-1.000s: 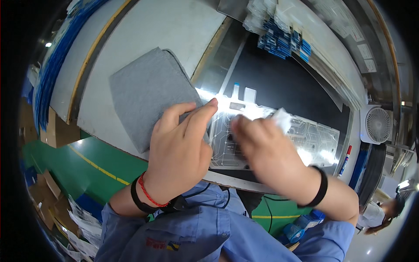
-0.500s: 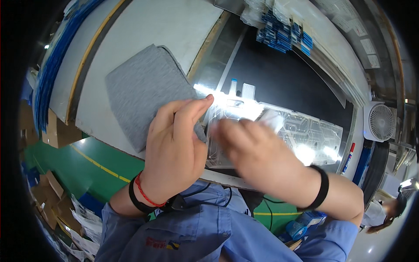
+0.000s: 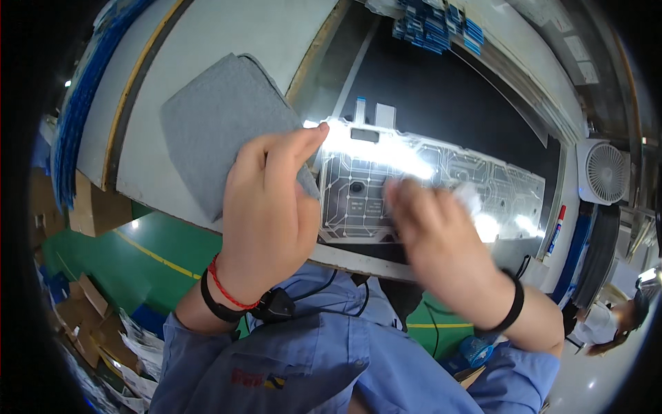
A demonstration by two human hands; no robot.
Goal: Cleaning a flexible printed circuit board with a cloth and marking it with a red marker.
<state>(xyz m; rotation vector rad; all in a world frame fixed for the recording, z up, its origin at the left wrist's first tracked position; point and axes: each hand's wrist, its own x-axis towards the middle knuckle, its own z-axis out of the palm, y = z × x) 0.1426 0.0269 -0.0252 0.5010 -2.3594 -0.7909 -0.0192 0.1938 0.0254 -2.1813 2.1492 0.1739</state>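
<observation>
A clear flexible circuit sheet (image 3: 355, 207) with printed traces and two short ribbon tails lies on a dark work surface, bright glare across it. At its left end rests my left hand (image 3: 272, 193), fingers stretched forward and a fingertip at the upper left corner, nothing held. My right hand (image 3: 441, 241) is over the middle of the sheet, its fingers blurred by motion and curled around a crumpled white wipe (image 3: 469, 198). Partly behind my left hand lies a folded grey cloth (image 3: 221, 124).
Bundles of blue-ended ribbon tails (image 3: 431, 27) hang at the far side near stacked clear sheets. To the right stand a white fan (image 3: 603, 171) and a red-capped marker (image 3: 556, 230). Cardboard boxes (image 3: 86, 297) sit on the green floor at left; another person (image 3: 610, 324) is at far right.
My right hand has moved rightward along the sheet with the white wipe, uncovering its left part. My left hand stays at the left end. The whole view has shifted slightly.
</observation>
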